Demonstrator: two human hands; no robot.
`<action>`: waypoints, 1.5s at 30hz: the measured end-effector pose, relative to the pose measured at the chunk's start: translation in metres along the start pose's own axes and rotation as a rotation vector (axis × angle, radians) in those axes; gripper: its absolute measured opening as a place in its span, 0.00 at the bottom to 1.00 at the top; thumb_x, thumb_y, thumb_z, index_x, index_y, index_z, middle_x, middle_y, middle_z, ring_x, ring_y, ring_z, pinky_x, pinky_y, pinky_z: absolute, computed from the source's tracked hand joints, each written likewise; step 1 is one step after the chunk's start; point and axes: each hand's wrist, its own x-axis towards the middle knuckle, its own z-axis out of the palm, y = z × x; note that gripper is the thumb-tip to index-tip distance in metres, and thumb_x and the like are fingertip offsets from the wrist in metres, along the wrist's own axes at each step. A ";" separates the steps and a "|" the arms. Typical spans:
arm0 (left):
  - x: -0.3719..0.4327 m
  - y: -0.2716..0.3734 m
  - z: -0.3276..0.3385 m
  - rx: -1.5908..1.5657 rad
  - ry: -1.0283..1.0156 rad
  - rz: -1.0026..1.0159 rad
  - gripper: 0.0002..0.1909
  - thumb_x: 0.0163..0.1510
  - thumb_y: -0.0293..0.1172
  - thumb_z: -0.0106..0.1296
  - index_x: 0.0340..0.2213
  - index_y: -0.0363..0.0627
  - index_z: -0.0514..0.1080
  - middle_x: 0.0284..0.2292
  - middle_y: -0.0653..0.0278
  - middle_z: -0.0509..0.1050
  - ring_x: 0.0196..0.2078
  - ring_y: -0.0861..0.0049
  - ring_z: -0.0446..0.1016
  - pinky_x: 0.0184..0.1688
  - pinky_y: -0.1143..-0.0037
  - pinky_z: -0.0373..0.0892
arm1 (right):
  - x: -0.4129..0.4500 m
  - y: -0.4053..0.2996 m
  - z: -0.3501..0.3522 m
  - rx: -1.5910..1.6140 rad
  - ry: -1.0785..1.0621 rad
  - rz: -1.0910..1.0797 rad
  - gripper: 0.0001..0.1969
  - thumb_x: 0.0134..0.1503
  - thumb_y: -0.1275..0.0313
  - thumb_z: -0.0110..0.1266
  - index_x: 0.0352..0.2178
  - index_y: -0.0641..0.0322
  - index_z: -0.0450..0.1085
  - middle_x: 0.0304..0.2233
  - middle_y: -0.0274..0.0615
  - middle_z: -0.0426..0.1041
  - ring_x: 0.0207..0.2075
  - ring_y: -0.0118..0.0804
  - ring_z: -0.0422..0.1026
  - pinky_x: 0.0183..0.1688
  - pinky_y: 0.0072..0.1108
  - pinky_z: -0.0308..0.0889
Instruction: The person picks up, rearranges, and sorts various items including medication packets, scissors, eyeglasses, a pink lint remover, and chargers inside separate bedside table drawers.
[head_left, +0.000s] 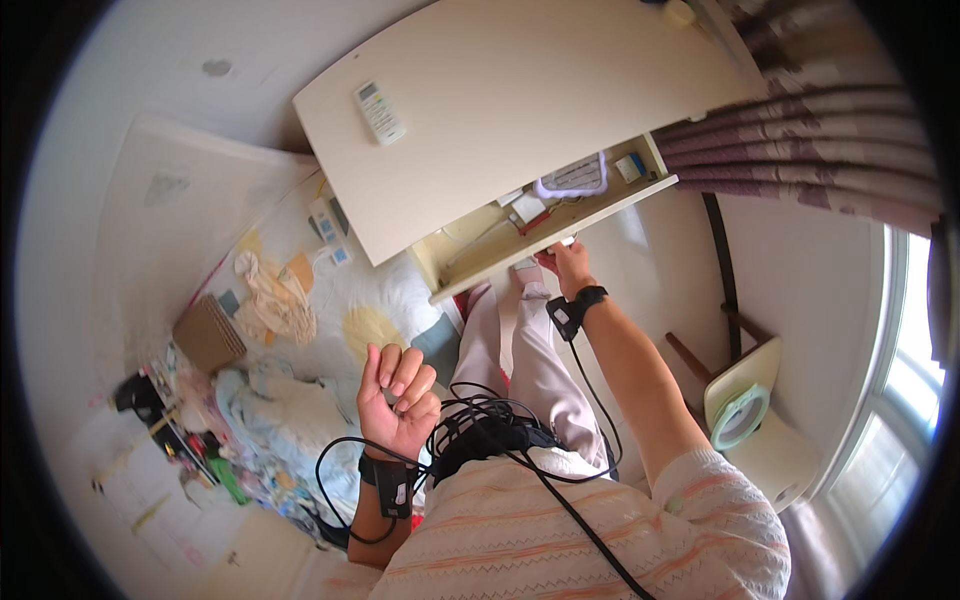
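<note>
A pulled-out wooden drawer (487, 259) juts from a light-coloured desk (480, 97). My right hand (568, 262) is at the drawer's front, its fingers partly hidden beside a small white piece (568, 241); whether that is a handle or a held thing I cannot tell. In the drawer lie a purple-rimmed tray (571, 177), a white box-like piece (529, 208), a red object (535, 223), a white cable and a small blue-and-white box (630, 167). My left hand (397, 394) is raised palm up near my waist, fingers curled, with nothing visible in it.
On the desktop lies a white remote control (380, 113). A bed (360, 300) with crumpled cloth (275, 300), a cardboard box (209, 334) and a power strip (330, 231) is at left. Patterned curtains (802, 157) and a chair (772, 442) bearing a green ring are at right. Black cables loop at my waist.
</note>
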 end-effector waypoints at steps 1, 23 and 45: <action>0.006 0.005 0.000 0.010 -0.005 -0.045 0.22 0.67 0.42 0.33 0.20 0.48 0.56 0.20 0.69 0.56 0.18 0.84 0.53 0.15 0.84 0.49 | -0.005 0.006 -0.005 -0.023 0.013 0.002 0.08 0.57 0.73 0.48 0.38 0.65 0.66 0.34 0.44 0.75 0.34 0.37 0.77 0.40 0.25 0.74; 0.108 0.003 -0.060 0.463 0.092 -0.502 0.22 0.66 0.44 0.35 0.19 0.48 0.56 0.19 0.71 0.55 0.18 0.85 0.51 0.15 0.85 0.47 | -0.014 0.106 -0.075 0.207 0.143 -0.288 0.11 0.62 0.68 0.49 0.44 0.60 0.63 0.34 0.33 0.72 0.31 0.25 0.72 0.33 0.21 0.70; 0.138 0.124 -0.157 0.625 -0.244 -0.837 0.23 0.66 0.47 0.35 0.19 0.49 0.56 0.19 0.72 0.54 0.18 0.87 0.50 0.14 0.86 0.47 | 0.000 0.125 -0.061 0.240 0.190 -0.625 0.15 0.61 0.69 0.48 0.47 0.64 0.67 0.41 0.36 0.74 0.38 0.27 0.74 0.41 0.21 0.71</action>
